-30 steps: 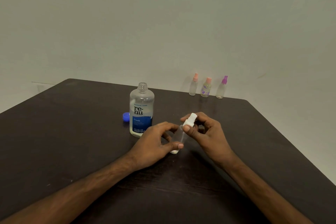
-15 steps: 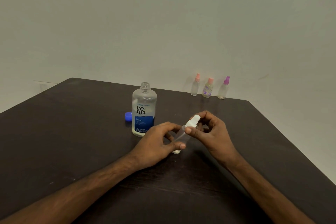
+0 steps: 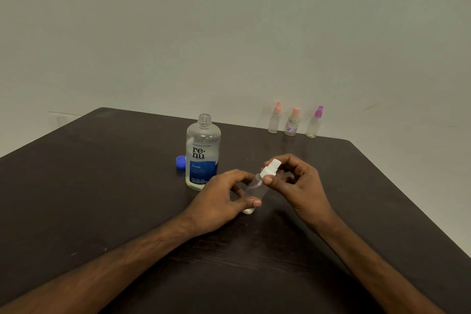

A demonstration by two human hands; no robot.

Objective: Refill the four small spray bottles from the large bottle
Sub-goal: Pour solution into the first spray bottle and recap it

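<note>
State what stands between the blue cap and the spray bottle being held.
The uncapped large bottle stands between them, as the head view shows.

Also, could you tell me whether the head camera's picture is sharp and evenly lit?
Head view: light is soft and even, no harsh glare; the label on the large bottle reads clearly; the three far spray bottles look slightly soft; the table shows faint reflections.

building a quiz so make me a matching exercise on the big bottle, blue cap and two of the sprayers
Things:
1 large bottle
2 blue cap
3 white-topped sprayer
4 purple-topped sprayer

States:
A held tilted by left hand and right hand
B far table edge
C upright, neck open
D resting beside the large bottle

Pairs: 1-C, 2-D, 3-A, 4-B
</note>
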